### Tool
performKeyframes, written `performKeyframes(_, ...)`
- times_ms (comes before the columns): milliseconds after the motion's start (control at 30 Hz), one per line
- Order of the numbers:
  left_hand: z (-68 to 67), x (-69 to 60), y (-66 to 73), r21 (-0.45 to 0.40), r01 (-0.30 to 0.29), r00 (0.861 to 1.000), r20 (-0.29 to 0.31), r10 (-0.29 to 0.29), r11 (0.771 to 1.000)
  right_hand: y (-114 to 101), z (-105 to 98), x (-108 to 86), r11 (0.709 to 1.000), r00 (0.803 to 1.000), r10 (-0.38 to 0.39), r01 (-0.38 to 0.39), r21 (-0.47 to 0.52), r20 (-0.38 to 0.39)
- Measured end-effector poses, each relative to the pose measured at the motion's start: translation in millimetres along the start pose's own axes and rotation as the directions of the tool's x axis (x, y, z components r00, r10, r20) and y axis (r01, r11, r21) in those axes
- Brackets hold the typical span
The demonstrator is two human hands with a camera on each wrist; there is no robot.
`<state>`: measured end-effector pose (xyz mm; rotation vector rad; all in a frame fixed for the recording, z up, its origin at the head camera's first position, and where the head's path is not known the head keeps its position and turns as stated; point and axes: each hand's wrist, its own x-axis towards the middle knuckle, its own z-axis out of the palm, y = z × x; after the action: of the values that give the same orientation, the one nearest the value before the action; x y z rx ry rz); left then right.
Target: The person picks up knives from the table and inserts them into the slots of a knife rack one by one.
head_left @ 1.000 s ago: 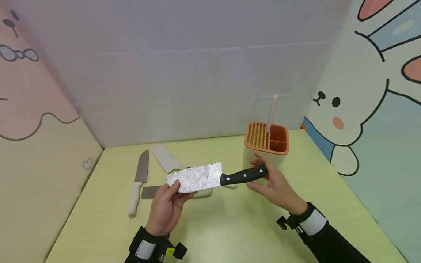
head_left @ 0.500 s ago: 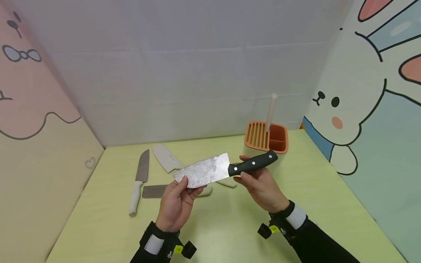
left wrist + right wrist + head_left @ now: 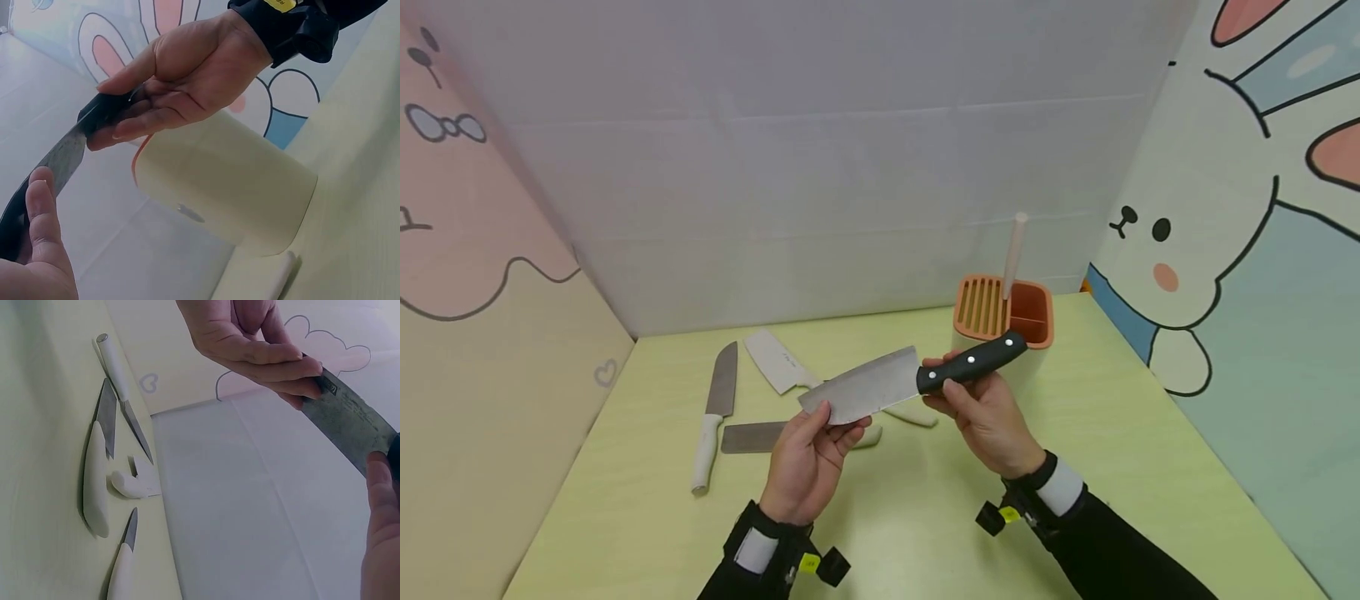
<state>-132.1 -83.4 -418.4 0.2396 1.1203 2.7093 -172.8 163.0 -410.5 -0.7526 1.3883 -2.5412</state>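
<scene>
A broad kitchen knife [image 3: 868,387] with a black riveted handle is held above the table, tilted so that its handle end is higher. My left hand [image 3: 805,467] pinches the blade near its tip, thumb on the near face. The right hand [image 3: 988,421] grips the handle close to the blade, thumb in front and fingers behind. In the left wrist view the right hand [image 3: 194,75] holds the dark handle. Seen in the right wrist view, the left hand's fingers [image 3: 269,362] lie on the blade's marked face [image 3: 350,419].
Several white-handled knives lie at the left and middle, including a long knife [image 3: 715,417], a cleaver [image 3: 778,362] and a knife [image 3: 752,437] partly behind my left hand. A cream knife holder with an orange slotted top [image 3: 977,304] stands at back right, a pale rod [image 3: 1015,254] upright in it.
My right hand has moved from the handle's end down towards the blade and now grips there. The knife has shifted slightly right, its handle end raised, its blade turned.
</scene>
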Motion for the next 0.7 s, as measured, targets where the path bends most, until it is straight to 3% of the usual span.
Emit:
performKeyframes(167,-1.2,1.3,-0.3,0.008,0.003,1.000,0.003,-0.003,1.000,0,3,3.2,1.000,1.000,-0.017,0.017,-0.017,-0.012)
performKeyframes(467,-6.5,2.3,-1.0,0.126,0.063,0.990,0.116,-0.078,0.990,-26,0,5.1,0.992,0.990,-0.124,0.122,-0.031,-0.070)
performKeyframes(567,-6.3,2.3,-0.3,0.167,0.052,0.986,0.146,-0.077,0.985,-43,-5,7.1,0.981,0.979,-0.188,0.185,-0.054,-0.074)
performKeyframes(700,-5.1,5.4,3.4,0.262,-0.003,0.981,0.186,-0.047,0.965,-67,-13,12.0,0.962,0.960,-0.264,0.255,-0.096,-0.095)
